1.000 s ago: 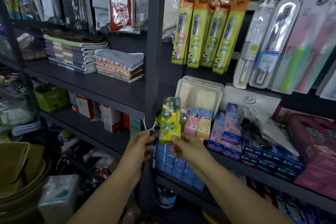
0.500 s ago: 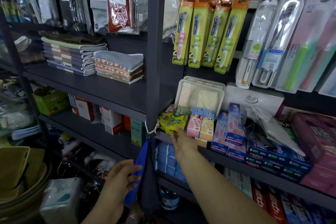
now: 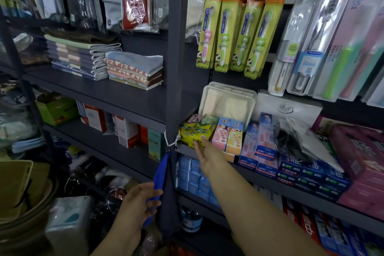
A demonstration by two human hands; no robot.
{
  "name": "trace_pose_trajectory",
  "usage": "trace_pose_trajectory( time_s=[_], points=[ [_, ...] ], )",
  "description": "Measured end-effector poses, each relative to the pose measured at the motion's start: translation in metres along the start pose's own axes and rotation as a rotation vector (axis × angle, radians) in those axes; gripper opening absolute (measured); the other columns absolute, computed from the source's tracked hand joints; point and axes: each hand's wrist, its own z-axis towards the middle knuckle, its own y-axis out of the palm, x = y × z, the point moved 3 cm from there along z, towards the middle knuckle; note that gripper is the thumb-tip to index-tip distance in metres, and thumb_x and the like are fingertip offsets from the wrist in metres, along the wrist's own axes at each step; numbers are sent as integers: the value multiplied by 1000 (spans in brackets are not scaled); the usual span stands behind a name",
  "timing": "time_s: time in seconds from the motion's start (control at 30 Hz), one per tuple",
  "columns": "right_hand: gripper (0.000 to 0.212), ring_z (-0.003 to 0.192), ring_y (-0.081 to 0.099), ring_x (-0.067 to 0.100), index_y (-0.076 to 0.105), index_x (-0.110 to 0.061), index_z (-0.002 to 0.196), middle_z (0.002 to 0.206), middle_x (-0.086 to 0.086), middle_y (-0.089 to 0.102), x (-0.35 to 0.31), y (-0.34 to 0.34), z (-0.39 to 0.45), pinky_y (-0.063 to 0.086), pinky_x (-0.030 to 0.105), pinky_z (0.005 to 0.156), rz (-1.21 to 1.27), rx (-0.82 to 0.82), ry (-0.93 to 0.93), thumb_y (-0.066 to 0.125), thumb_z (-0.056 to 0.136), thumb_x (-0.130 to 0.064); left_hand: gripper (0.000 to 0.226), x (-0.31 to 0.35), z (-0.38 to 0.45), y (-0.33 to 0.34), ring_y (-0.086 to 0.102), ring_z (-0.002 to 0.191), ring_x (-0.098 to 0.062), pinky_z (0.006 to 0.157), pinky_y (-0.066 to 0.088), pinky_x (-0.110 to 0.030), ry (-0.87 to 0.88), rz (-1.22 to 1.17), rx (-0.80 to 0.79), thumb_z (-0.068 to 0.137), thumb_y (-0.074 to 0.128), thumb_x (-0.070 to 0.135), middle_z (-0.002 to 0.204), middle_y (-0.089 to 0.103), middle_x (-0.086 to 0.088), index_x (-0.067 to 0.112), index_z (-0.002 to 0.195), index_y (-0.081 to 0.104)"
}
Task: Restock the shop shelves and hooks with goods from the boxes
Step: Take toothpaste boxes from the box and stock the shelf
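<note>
toothpaste boxes crowd shelf (tightly packed)

Dark metal shelf is carrying toothpaste boxes: yellow-green boxes lying at its left end, pink and yellow boxes sitting just beside them, blue boxes stacked further right. White tray is leaning behind them.
</note>
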Motion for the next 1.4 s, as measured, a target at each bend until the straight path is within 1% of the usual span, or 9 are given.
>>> trace_pose_trajectory(
  time_s=[0.17,0.3,0.5,0.73,0.9,1.03,1.17,1.3,1.4],
  points=[
    [27,74,64,15,59,0,114,94,12,67,6,-13,0,58,20,54,-129,13,-69,64,89,-11,11,-5,-2,-8,56,65,-24,62,42,-33,8,15,15,93,50,3,86,69,-13,10,94,58],
    [8,65,60,15,60,-4,90,77,8,64,28,-39,-22,51,23,56,-511,-24,-39,58,94,-10,12,-17,4,-24,58,66,-23,62,45,-32,45,67,65,95,49,6,84,71,-11,10,96,60],
    [6,74,63,15,59,-14,94,83,2,65,94,-115,-27,52,29,69,-1148,-176,-106,63,90,-12,14,-82,6,-75,53,59,-18,52,43,-20,39,235,170,95,50,4,79,64,-15,12,86,56],
    [10,71,58,21,58,-15,89,79,9,62,196,-241,-12,45,30,62,-1431,-242,249,64,88,-8,14,-214,-18,-157,53,62,-14,43,42,-9,-260,326,281,95,48,0,80,58,-12,10,85,52],
    [13,75,62,19,58,-22,84,84,6,66,276,-334,9,49,31,70,-1523,-208,486,65,88,-13,6,-310,-25,-194,60,79,-27,67,50,-27,-438,352,353,94,51,4,88,63,-15,2,96,56],
    [21,77,62,15,59,-27,76,71,-9,67,344,-405,30,49,25,69,-1609,-240,573,62,91,-11,13,-396,-13,-214,59,68,-17,58,47,-20,-527,329,373,94,54,5,77,60,-6,11,83,55],
    [23,92,62,22,55,-30,75,92,4,65,401,-468,62,50,35,83,-1734,-226,616,62,90,-14,15,-483,14,-229,61,80,-25,72,50,-38,-626,267,348,94,55,7,85,62,-9,17,82,55],
    [21,98,58,15,52,-37,86,93,-9,59,450,-519,110,49,26,84,-1833,-329,591,62,90,-20,12,-559,49,-235,59,80,-16,64,46,-28,-641,271,296,95,52,15,94,62,-5,24,88,55],
    [16,103,56,18,55,-20,108,105,-1,58,480,-552,146,44,23,80,-2114,-405,591,58,92,-20,12,-607,76,-238,60,88,-15,77,52,-34,-656,305,238,95,52,16,99,63,-3,27,90,55]
  ],
)
